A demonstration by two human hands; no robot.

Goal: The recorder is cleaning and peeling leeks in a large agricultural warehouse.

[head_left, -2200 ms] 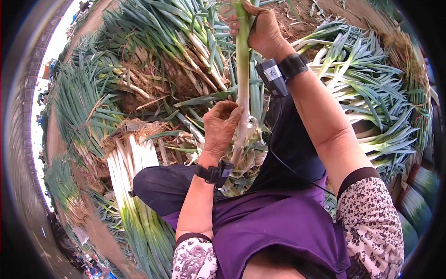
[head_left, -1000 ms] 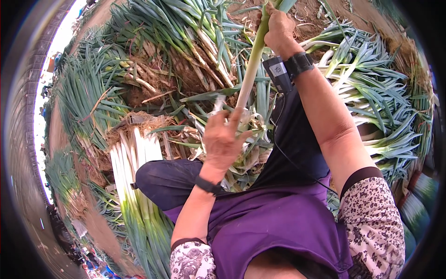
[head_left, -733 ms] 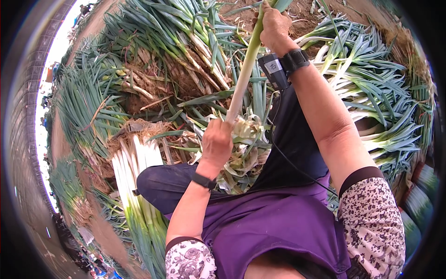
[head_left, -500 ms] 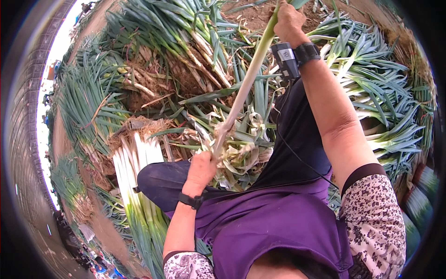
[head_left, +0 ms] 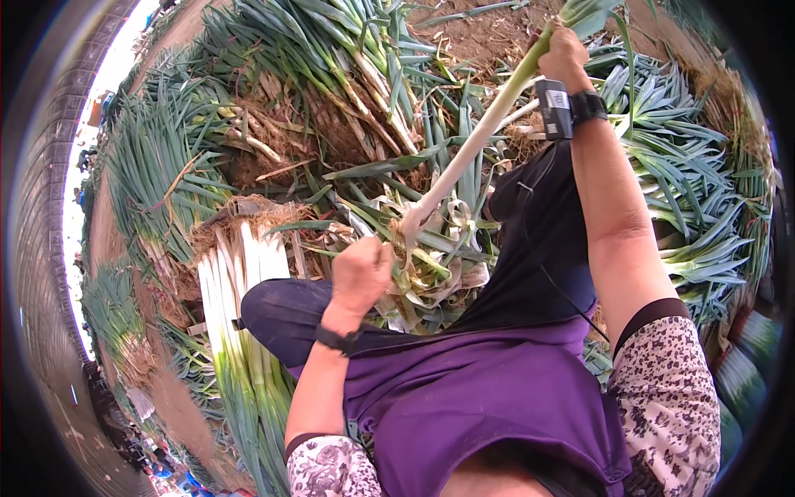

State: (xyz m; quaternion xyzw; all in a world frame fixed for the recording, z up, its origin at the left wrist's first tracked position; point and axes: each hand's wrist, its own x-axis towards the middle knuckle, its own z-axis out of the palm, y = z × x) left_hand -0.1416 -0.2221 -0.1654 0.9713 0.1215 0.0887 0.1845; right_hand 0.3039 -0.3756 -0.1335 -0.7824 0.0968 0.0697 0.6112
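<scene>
High at the right of centre, my right hand is closed round the green upper part of a long green onion. Its white stalk slants down to the left, and the root end hangs over a heap of peeled leaves. My left hand is curled into a fist just left of that root end, apart from the stalk. Whatever the left fingers may hold is hidden. Beside my left knee lies a bundle of cleaned green onions, white stalks and trimmed roots pointing away from me.
Uncleaned green onions with soil on their roots are piled at the far left. More green onions lie along the right side. Bare brown soil shows at the far middle. A thin cable runs across my right leg.
My right hand has moved to the right and slightly nearer, carrying the green onion with it. The root end has come away from my left hand, which has shifted slightly up.
</scene>
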